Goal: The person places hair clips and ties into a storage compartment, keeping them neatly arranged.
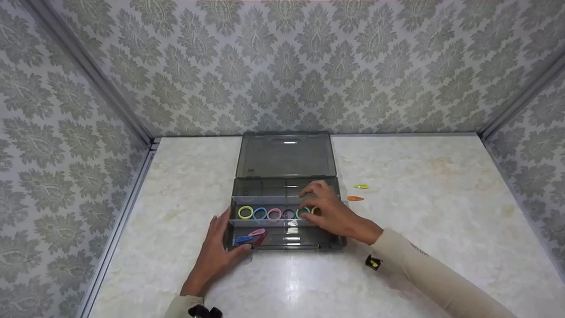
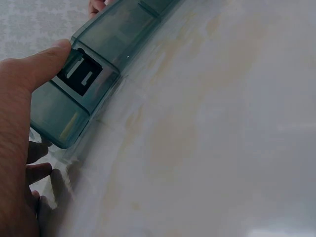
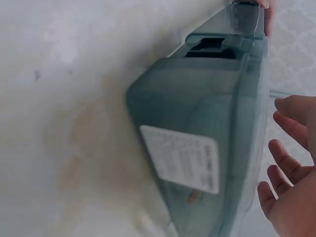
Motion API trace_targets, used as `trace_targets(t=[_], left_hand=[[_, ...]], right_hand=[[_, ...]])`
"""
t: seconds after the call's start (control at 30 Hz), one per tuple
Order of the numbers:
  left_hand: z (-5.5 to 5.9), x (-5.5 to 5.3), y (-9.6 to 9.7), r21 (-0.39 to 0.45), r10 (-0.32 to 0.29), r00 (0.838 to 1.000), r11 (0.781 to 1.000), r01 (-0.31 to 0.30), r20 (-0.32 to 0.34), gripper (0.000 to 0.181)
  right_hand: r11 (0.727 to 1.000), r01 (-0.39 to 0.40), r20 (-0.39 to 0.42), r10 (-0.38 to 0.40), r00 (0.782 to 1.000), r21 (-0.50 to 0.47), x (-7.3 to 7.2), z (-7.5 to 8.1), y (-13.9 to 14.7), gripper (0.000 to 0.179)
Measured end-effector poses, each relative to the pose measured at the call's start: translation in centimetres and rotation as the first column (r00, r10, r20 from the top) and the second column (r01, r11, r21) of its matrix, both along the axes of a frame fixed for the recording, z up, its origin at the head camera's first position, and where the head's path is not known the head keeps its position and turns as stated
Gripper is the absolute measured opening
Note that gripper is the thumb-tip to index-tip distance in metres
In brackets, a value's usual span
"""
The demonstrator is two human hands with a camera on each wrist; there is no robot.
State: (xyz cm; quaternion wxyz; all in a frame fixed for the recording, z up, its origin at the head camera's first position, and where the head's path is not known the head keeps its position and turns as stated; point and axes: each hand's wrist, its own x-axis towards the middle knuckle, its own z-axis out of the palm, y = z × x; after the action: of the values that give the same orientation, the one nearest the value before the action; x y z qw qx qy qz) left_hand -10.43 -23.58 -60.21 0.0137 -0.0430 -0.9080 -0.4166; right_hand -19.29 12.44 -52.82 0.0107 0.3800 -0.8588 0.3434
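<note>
A dark translucent organizer box stands with its lid folded back. Coloured hair ties line its middle compartment: yellow, blue, pink, greyish purple, green and a partly covered orange one. My left hand grips the box's front left corner, thumb at the front wall, fingers along the side. Over the compartment's right part reaches my right hand, thumb and index finger apart around the green hair tie. In the right wrist view its fingers are spread and loosely bent.
Pink, blue and dark red hair clips lie in the front compartment's left end. On the table right of the box are a yellow clip and an orange clip. A patterned wall rises behind the lid.
</note>
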Motion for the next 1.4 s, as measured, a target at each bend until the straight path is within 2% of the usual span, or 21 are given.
trace_targets(t=[0.2, 0.63, 0.77, 0.97, 1.17, 1.4], left_hand=[[-0.2, 0.0, -0.2, 0.011, -0.002, 1.0, 1.0, 0.002, -0.002, 0.121], [-0.2, 0.1, -0.2, 0.006, -0.015, 0.999, 1.0, 0.015, -0.048, 0.115], [-0.1, 0.1, -0.2, 0.014, -0.014, 0.999, 1.0, 0.015, -0.043, 0.116], [-0.2, 0.0, -0.2, -0.002, -0.029, 0.998, 1.0, 0.029, -0.061, 0.115], [-0.1, -0.1, -0.2, -0.002, -0.034, 0.997, 0.999, 0.034, -0.065, 0.114], [0.0, 0.0, -0.1, -0.004, -0.019, 0.999, 1.0, 0.019, -0.044, 0.115]], right_hand=[[0.994, 0.04, 0.001, -0.04, 0.999, -0.098, -0.1, -0.8, 1.5, 0.009], [0.968, 0.162, -0.011, -0.167, 0.986, -0.189, -0.2, -2.7, 5.6, 0.019], [0.95, 0.229, 0.042, -0.225, 0.973, -0.212, -0.2, -3.2, 6.8, 0.022], [0.905, 0.331, 0.163, -0.296, 0.941, -0.267, -0.1, -4.0, 8.5, 0.029], [0.877, 0.392, 0.17, -0.357, 0.919, -0.279, -0.3, -4.6, 9.8, 0.03], [0.85, 0.426, 0.142, -0.402, 0.905, -0.309, -0.7, -5.5, 11.0, 0.029]])
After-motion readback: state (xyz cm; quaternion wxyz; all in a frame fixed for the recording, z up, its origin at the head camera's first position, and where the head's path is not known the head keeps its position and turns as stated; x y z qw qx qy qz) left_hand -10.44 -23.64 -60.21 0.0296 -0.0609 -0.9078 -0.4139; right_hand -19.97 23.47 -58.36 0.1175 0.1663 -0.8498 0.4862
